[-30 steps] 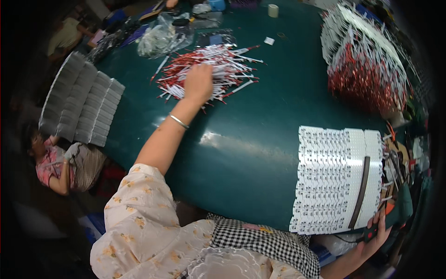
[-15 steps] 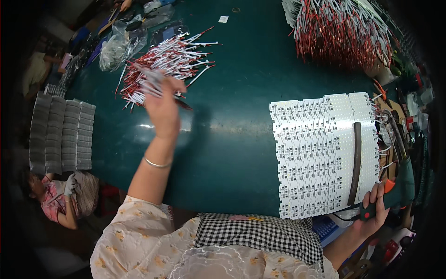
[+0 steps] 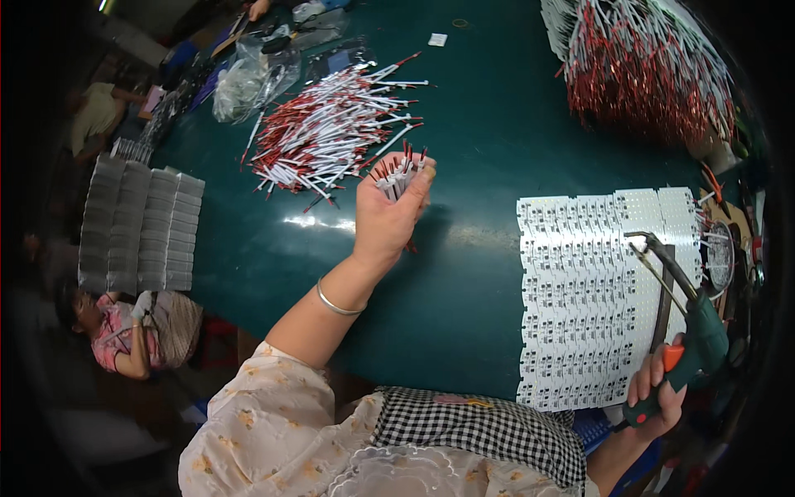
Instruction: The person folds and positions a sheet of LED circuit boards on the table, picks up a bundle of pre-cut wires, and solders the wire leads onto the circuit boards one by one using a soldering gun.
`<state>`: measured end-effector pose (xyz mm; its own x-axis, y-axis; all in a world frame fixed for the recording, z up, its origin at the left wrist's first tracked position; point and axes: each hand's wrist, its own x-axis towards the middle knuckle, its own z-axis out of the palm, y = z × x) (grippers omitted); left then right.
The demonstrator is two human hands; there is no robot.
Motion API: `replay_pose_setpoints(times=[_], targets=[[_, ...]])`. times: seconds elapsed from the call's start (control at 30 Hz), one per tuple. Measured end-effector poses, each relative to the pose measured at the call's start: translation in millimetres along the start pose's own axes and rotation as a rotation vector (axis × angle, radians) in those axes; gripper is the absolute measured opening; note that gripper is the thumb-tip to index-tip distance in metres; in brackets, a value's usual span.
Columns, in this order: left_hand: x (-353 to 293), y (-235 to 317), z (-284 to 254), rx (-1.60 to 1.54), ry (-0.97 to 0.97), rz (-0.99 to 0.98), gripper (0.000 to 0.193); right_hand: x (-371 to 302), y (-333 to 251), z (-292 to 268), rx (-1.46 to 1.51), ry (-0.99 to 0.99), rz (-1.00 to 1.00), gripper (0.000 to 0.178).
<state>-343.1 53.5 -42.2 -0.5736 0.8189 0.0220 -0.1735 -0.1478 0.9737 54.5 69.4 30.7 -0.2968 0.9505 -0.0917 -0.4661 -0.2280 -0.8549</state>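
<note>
My left hand (image 3: 379, 224) is closed around a small bundle of short white wires (image 3: 396, 180), their red and dark ends sticking up out of the fist. It hovers above the green table, just right of and nearer than a loose pile of the same wires (image 3: 331, 124). At the right, my right hand (image 3: 654, 402) grips the handle of a green soldering gun (image 3: 704, 335) with an orange trigger. The bent metal tip of the gun is over the far right part of a sheet of white LED circuit boards (image 3: 571, 290). A dark strip (image 3: 665, 302) lies across these boards, partly hidden by the gun.
A thick heap of red and white wires (image 3: 646, 83) sits at the far right. Stacked grey-white pieces (image 3: 141, 228) stand at the left table edge, with plastic bags (image 3: 248, 87) behind. A co-worker in gloves (image 3: 137, 331) is at the left. Pliers (image 3: 712, 182) lie beside the boards.
My left hand has come away from the pile, moving right and nearer with the wires. My right hand has swung the soldering gun up over the boards. The view has shifted slightly.
</note>
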Motion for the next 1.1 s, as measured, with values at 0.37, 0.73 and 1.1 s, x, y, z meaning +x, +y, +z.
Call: replay_pose_setpoints(times=[0.37,0.73,1.1], targets=[[30.6,-45.1,69.0,0.460,-0.285,0.255,0.020,68.4,16.9,-31.4,-0.215,0.003,0.055,0.070],[59.9,-92.5,106.1,1.092,-0.623,0.738,0.037,106.5,37.3,-21.6,-0.391,0.116,0.161,0.084],[114.5,-149.4,100.6,0.976,-0.553,0.756,0.033,161.6,85.5,-13.3,-0.606,0.135,0.170,0.076]])
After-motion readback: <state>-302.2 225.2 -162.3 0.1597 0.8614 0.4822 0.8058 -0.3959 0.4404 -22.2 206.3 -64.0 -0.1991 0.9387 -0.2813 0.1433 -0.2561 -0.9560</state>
